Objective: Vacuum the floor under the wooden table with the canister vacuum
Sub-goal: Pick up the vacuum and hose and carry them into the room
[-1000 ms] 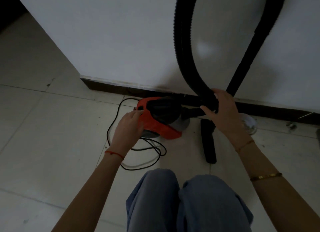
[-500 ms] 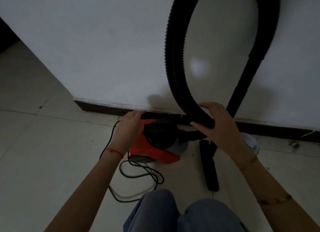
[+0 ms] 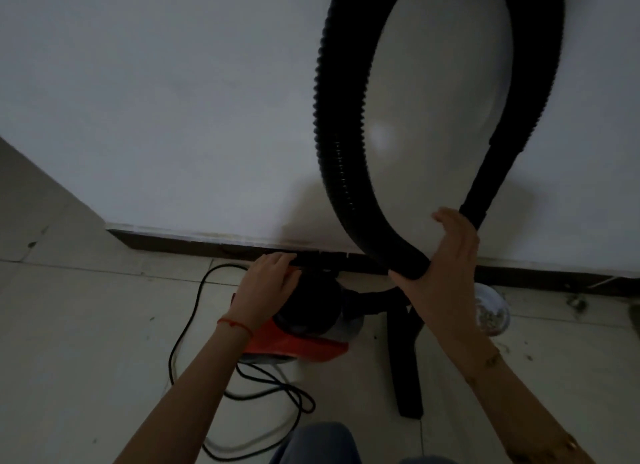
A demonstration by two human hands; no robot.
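- Head view: the canister vacuum (image 3: 304, 335) stands on the floor (image 3: 86, 325) near the wall (image 3: 173, 100). The left hand (image 3: 266, 287) rests on its top, fingers loosely curled; whether it grips, I cannot tell.
- The right hand (image 3: 440, 266) curls around the hose (image 3: 332, 145).
- This looks like preparation only: next the vacuum must be carried to the table, not visible here.

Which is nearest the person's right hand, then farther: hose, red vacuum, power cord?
1. Hose: gripped in the right hand, by the wall.
2. Red vacuum: on the floor to the hand's left, under the left hand.
3. Power cord: coiled on the floor, farthest left.
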